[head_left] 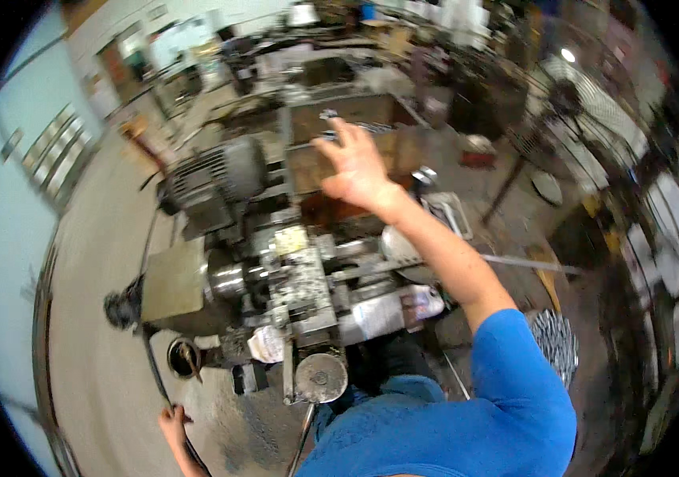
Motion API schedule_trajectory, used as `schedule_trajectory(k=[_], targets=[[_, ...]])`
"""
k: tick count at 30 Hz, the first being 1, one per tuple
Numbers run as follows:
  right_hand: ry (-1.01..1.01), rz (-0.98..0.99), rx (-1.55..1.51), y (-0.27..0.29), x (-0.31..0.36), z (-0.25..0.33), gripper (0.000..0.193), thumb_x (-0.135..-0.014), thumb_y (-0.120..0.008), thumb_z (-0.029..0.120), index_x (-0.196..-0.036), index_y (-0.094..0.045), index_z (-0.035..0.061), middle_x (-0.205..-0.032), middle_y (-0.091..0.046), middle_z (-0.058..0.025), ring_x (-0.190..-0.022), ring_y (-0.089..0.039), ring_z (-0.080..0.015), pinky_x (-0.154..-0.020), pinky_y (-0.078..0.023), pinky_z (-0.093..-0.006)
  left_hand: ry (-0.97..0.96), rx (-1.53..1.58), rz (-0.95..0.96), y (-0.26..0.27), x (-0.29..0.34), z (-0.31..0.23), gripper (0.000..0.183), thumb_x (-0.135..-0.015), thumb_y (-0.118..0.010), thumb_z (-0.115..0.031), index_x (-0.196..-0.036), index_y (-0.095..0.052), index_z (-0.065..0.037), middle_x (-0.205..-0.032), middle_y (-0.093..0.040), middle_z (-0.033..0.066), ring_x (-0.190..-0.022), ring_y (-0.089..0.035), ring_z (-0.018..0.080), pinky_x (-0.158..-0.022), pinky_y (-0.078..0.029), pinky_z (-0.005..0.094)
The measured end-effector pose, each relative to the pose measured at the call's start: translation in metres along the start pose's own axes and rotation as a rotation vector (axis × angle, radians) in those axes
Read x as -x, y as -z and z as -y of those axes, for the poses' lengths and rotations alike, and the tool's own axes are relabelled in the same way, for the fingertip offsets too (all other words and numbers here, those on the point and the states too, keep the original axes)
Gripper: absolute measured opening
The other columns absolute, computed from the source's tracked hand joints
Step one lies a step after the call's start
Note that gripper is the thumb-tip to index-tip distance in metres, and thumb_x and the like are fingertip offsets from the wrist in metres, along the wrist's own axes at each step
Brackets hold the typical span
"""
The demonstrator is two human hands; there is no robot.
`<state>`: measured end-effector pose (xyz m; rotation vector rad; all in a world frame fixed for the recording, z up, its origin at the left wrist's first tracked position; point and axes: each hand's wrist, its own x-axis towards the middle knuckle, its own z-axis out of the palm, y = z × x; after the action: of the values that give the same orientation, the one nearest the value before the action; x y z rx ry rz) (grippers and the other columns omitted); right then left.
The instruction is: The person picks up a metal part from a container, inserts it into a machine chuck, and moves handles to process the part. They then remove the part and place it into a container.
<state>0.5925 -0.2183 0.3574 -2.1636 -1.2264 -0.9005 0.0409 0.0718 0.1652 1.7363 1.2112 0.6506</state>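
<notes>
My right hand is stretched out over a rusty metal bin, its fingers apart and nothing visible inside them. Just beyond the fingertips a small shiny metal piece shows; blur hides whether it touches them. More shiny pieces lie inside the bin. Low on the left, my left hand is closed around a long dark rod that runs up to the machine. Between my hands stands a lathe-like machine with a grey finned motor, a bright spindle and a chip-covered slide.
A round handwheel sits at the machine's near end. A dark pot with a brush is left of it. A pile of small metal pieces lies to my right. A large fan stands at the far right.
</notes>
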Motion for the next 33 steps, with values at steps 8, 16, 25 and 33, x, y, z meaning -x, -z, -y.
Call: schedule_trajectory(k=[8, 16, 25, 33], targets=[[-0.515, 0.071, -0.28, 0.051, 0.273, -0.049, 0.053, -0.054, -0.066, 0.02, -0.105, -0.061, 0.0053, -0.128, -0.044, -0.0212, -0.114, -0.045, -0.0363, -0.094, -0.04, -0.0419, 0.259, -0.011, -0.018, 0.023, 0.003, 0.025, 0.024, -0.083, -0.063, -0.022, -0.089, -0.062, 0.002, -0.072, -0.063, 0.015, -0.066, -0.058, 0.0238, -0.063, -0.05, 0.0348], [-1.368, 0.58, 0.441, 0.161, 0.54, -0.145, 0.034, -0.058, -0.063, 0.02, -0.088, -0.067, 0.005, -0.103, -0.06, -0.0171, -0.09, -0.06, -0.0309, -0.079, -0.049, -0.0364, 0.3, -0.104, -0.017, -0.008, -0.017, 0.025, 0.025, -0.083, -0.061, -0.021, -0.089, -0.056, 0.002, -0.062, -0.057, 0.0123, -0.054, -0.055, 0.0216, -0.052, -0.049, 0.0341], [-1.41, 1.034, 0.485, 0.119, 0.505, -0.177, 0.036, -0.072, -0.056, 0.031, -0.09, -0.066, 0.0014, -0.099, -0.063, -0.0189, -0.096, -0.06, -0.03, -0.082, -0.048, -0.0365, 0.222, -0.087, -0.008, 0.019, -0.023, 0.036, 0.027, -0.083, -0.06, -0.021, -0.09, -0.05, 0.003, -0.053, -0.053, 0.0114, -0.042, -0.054, 0.0199, -0.041, -0.049, 0.0337], [-1.429, 1.045, 0.392, 0.111, 0.544, -0.196, 0.041, -0.071, -0.057, 0.039, -0.096, -0.066, 0.0072, -0.108, -0.06, -0.0156, -0.101, -0.058, -0.0302, -0.086, -0.047, -0.038, 0.186, -0.014, -0.018, 0.024, -0.007, 0.036, 0.022, -0.082, -0.061, -0.017, -0.085, -0.054, 0.003, -0.056, -0.055, 0.0077, -0.045, -0.055, 0.0169, -0.041, -0.045, 0.0279]])
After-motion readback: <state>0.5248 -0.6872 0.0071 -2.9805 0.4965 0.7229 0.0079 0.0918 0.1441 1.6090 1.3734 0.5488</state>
